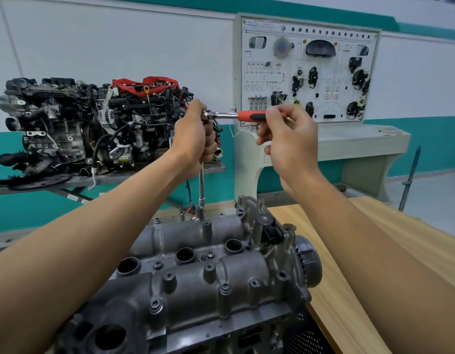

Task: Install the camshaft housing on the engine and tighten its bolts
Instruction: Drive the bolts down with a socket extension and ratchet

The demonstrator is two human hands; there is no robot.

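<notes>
Wooden bench top (374,251) runs along the near right of the scene, under the right forearm, with the engine (246,333) standing at its left edge. Nearest the camera, below and between both forearms, the grey camshaft housing (195,272) sits on top of the engine, several bolts (154,306) seated in its bosses and round openings showing along its middle. At the housing's far edge, straight below the left hand (195,139), a socket (200,212) on a long extension bar (201,180) stands upright on a bolt boss. The left hand is closed in a fist around the top of that bar, just under the ratchet head (208,114). From the head the ratchet handle (249,115) reaches level to the right, its red and black grip pinched between the thumb and curled fingers of the right hand (290,144), which is only loosely closed, the lower fingers not touching the tool. Beyond the left hand, a second, complete engine (88,123) with red strapping rests on a grey stand. Behind the right hand stands a white training board (308,70) mounted with car parts and wiring diagrams, against a white and teal wall (144,47)
</notes>
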